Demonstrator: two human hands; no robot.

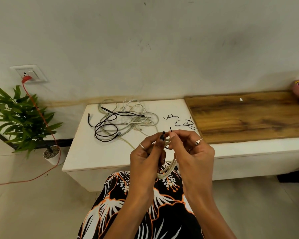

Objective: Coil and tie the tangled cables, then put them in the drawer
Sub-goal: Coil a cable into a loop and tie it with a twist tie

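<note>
Both hands meet above the lap: the left hand (146, 157) and right hand (192, 152) each pinch 1 end of a thin black tie (170, 129) around 1 cream cable coil (167, 169), whose loops hang down between the wrists. On the white cabinet top (86, 152) lies 1 tangled heap of cables (123, 121) (1 black, the pale ones too knotted to count). About 2 or 3 spare ties (179, 120) lie beside it, near the wooden board (248, 116).
</note>
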